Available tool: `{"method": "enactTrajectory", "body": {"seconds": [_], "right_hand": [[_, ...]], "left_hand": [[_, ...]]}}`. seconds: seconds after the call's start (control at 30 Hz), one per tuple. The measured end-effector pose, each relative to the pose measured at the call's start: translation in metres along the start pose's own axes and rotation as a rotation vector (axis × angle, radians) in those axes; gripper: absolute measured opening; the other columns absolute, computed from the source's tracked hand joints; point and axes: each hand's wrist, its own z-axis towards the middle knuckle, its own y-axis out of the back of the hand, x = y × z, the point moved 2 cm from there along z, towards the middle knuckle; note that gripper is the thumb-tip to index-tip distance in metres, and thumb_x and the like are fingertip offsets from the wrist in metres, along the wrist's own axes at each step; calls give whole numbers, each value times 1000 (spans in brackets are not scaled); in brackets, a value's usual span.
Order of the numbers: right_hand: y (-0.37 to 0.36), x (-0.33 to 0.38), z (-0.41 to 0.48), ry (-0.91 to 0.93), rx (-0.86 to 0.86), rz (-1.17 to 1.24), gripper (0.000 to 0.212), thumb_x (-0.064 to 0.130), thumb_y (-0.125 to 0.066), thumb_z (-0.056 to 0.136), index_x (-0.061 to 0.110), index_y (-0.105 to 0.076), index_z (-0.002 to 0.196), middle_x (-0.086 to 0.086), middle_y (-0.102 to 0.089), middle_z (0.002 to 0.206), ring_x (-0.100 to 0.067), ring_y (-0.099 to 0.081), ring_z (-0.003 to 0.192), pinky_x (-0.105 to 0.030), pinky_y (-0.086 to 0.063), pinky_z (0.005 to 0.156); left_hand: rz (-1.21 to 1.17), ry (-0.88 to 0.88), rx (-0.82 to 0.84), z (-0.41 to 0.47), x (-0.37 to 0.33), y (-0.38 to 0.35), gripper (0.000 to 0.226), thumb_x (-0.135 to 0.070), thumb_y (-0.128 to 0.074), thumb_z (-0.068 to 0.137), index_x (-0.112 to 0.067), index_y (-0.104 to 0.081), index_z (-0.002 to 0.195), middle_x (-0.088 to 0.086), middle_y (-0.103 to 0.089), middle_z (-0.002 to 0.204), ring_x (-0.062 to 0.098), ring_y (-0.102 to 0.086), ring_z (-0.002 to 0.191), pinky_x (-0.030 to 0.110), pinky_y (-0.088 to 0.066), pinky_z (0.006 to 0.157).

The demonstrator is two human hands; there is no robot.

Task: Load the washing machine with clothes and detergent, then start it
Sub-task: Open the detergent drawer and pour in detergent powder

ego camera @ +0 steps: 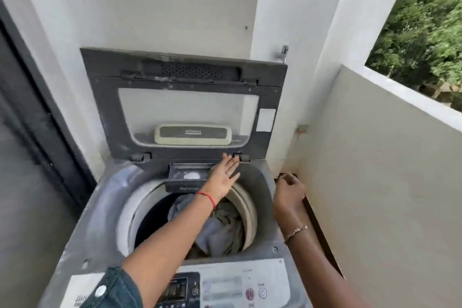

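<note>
On detergent drawer (186,175), blurred white lettering (188,189).

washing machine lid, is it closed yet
No, the lid stands upright and open, with clothes showing in the drum beneath it.

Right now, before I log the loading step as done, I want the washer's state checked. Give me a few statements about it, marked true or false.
1. The lid is raised. True.
2. The drum is empty. False: clothes lie in it.
3. The detergent drawer is pulled out, with white powder in it. True.
4. The left hand grips a garment. False: its fingers are straight and hold nothing, and it is at the drawer's right end.
5. The right hand is at the machine's right edge, outside the drum. True.
</note>
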Motion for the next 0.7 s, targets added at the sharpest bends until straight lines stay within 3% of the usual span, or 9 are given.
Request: {"method": "enactTrajectory", "body": {"seconds": [0.03, 0.1, 0.17, 0.23, 0.3, 0.37, 0.5, 0.6, 0.7], "right_hand": [[-16, -9, -15, -13, 36, -10, 15, -4, -50, 81, -1, -65, 85, -5, -54, 82, -14, -50, 75, -25, -38, 72], [-38, -21, -39, -27, 78, -9, 16, -4, -51, 81, -5, -66, 86, -6, -56, 81, -19, -53, 80, -30, -44, 77], [-53, -27, -59, -68, 108, -11, 24, -3, -52, 82, -5, -65, 102, -8, -62, 93, -22, -58, 94, -34, -46, 90], [-67, -34, -68, -96, 166, -24, 29, -1, -53, 83, -9, -62, 110, -16, -66, 103, -28, -61, 101, -35, -47, 94], [-80, -41, -70, -116, 254, -22, 28, 2, -57, 83, -17, -59, 103, -25, -66, 85, -32, -63, 81, -30, -52, 76], [-98, -51, -69, -165, 344, -23, 27, 8, -62, 84, -17, -61, 95, -10, -57, 64, -18, -51, 62, -23, -46, 59], [-132, -68, -66, -326, 539, 25, 24, 26, -65, 85, 5, -70, 95, -4, -68, 79, -18, -61, 77, -37, -51, 79], [-150, -78, -61, -449, 556, 90, 23, 29, -68, 83, 7, -66, 89, -4, -64, 74, -17, -57, 64, -32, -49, 66], [-164, -84, -56, -544, 536, 126, 29, 29, -71, 79, 8, -62, 97, -4, -52, 70, -18, -43, 56, -30, -41, 53]], "left_hand": [[-8, -3, -36, -5, -8, 23, 48, -30, -33, 101, -4, -33, 142, 11, -39, 148, 22, -32, 140, 42, -23, 114], [-16, -5, -86, -12, -21, 58, 50, -31, -33, 101, -4, -31, 143, 11, -38, 149, 23, -31, 140, 43, -23, 115], [-32, -11, -150, -20, -30, 86, 50, -30, -34, 101, -4, -31, 143, 11, -38, 148, 24, -32, 140, 43, -25, 114], [-55, -3, -201, -22, -35, 107, 51, -32, -32, 101, -3, -31, 143, 11, -38, 149, 25, -33, 139, 43, -26, 113], [-70, 24, -253, -23, -37, 121, 54, -35, -31, 101, -2, -30, 143, 12, -35, 150, 26, -31, 140, 45, -26, 114], [-107, 60, -321, -21, -39, 131, 56, -36, -32, 101, -2, -27, 145, 13, -33, 151, 29, -30, 141, 48, -26, 114], [-167, 109, -460, -5, -40, 148, 63, -34, -45, 97, -2, -22, 146, 17, -27, 152, 37, -28, 139, 57, -26, 111], [-191, 118, -493, 12, -41, 154, 62, -31, -51, 95, -4, -25, 145, 24, -23, 150, 43, -28, 137, 59, -25, 110], [-177, 99, -499, 28, -40, 157, 57, -28, -54, 93, 0, -34, 139, 26, -32, 147, 46, -35, 132, 59, -32, 107]]}}
